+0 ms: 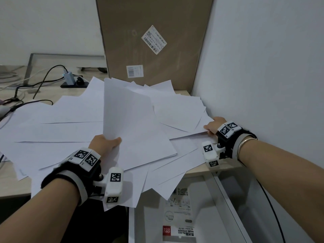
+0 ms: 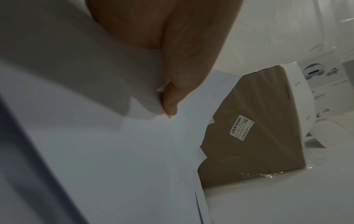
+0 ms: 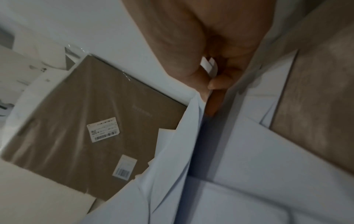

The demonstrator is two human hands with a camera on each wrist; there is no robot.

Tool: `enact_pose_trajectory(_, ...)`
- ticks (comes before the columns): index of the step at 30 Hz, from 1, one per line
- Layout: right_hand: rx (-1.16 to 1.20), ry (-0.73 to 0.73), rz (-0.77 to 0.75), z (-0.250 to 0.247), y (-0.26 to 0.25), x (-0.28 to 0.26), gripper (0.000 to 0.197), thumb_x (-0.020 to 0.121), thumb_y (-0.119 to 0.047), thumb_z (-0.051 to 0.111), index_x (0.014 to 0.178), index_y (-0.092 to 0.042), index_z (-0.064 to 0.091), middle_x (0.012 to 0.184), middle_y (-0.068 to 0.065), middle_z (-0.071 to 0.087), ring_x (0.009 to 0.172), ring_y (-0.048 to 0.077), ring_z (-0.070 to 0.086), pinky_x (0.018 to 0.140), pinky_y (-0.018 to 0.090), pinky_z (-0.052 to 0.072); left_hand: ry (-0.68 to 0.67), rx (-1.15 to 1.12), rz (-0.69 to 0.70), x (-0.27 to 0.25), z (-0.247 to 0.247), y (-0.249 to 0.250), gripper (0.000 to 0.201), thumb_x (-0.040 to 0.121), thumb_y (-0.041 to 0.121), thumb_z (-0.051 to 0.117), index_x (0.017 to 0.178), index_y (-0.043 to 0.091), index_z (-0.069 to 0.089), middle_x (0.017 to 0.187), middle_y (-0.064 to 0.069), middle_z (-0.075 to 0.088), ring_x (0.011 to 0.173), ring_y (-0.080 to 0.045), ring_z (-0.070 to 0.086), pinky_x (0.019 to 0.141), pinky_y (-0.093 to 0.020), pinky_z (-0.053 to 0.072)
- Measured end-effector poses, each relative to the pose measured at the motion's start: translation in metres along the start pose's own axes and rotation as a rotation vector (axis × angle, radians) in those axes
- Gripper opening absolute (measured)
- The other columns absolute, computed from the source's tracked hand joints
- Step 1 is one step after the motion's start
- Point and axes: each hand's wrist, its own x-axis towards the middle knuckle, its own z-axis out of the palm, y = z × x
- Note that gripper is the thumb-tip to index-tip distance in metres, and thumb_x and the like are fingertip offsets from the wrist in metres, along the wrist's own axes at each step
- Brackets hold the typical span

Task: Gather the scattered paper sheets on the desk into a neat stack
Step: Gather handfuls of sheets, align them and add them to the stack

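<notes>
White paper sheets lie fanned across the desk in front of a tall cardboard box that stands upright against the wall. The sheets overlap at many angles; those left of the box spread with their long sides running roughly across the desk, while those right of it are turned diagonally, corners pointing toward the box and the wall. Several near sheets hang over the desk's front edge.

The left hand grips a thin bundle of sheets at its near left corner, thumb on top and fingers curled beneath. This bundle sits on top of the pile, directly in front of the box, its long axis running away from the person toward the box, and its far left edge is lifted clear of the sheets below. In the left wrist view the thumb presses the paper edge against the fingers.

The right hand is closed on the near corner of sheets right of the box, close to the wall, thumb on top. The right wrist view shows the fingers pinching a few paper edges, with layers of sheets spreading away below.

Left of the box, a power strip with a plugged-in adapter and black cables sit on the desk beyond the paper. Under the desk, below the box's side, is a white appliance with a red label.
</notes>
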Motion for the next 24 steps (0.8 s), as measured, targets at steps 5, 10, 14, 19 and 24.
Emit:
enact_pose_trajectory(5,0.017,-0.015,-0.083,0.014,0.001,-0.025,0.039,0.085,0.001,0.054,0.124,-0.006,0.055,0.074,0.012,0.059,0.054,0.022,0.053,0.055,0.031,0.045,-0.008,-0.078,-0.057,0.002,-0.014,-0.013,0.043,0.082,0.026,0.074,0.106,-0.007,0.061,0.104,-0.026,0.066,0.101,-0.042,0.063,0.093,-0.053,0.050)
enact_pose_trajectory(10,0.158,0.040,-0.110,0.021,0.008,-0.053,0.050,0.084,-0.001,0.056,0.131,-0.008,0.040,0.108,0.014,0.057,0.088,0.032,0.064,0.069,0.041,0.057,0.013,-0.083,-0.073,-0.008,-0.034,-0.031,0.043,0.080,0.025,0.075,0.106,-0.005,0.061,0.106,-0.025,0.067,0.103,-0.041,0.063,0.097,-0.052,0.048)
enact_pose_trajectory(14,0.215,0.165,-0.197,0.013,0.006,-0.070,0.012,0.086,-0.002,0.051,0.093,-0.010,0.057,0.094,0.008,0.065,0.073,0.023,0.063,0.058,0.022,0.055,0.061,-0.042,-0.074,-0.023,-0.046,-0.039,0.050,0.083,0.026,0.073,0.116,-0.009,0.058,0.113,-0.024,0.064,0.107,-0.039,0.061,0.099,-0.045,0.046)
enact_pose_trajectory(19,0.216,0.293,-0.178,-0.011,0.003,-0.081,0.015,0.084,-0.006,0.051,0.077,-0.008,0.063,0.087,0.014,0.069,0.080,0.032,0.064,0.068,0.030,0.050,0.109,-0.103,-0.094,-0.039,-0.054,-0.048,0.052,0.084,0.023,0.072,0.120,-0.011,0.055,0.119,-0.026,0.061,0.111,-0.042,0.058,0.101,-0.049,0.044)
enact_pose_trajectory(24,0.221,0.415,-0.172,-0.042,-0.005,-0.096,0.020,0.089,-0.007,0.049,0.099,-0.001,0.065,0.088,0.011,0.056,0.079,0.027,0.050,0.067,0.027,0.036,0.091,-0.173,-0.124,-0.046,-0.052,-0.052,0.047,0.083,0.021,0.073,0.117,-0.008,0.057,0.119,-0.029,0.061,0.111,-0.043,0.059,0.099,-0.055,0.045)
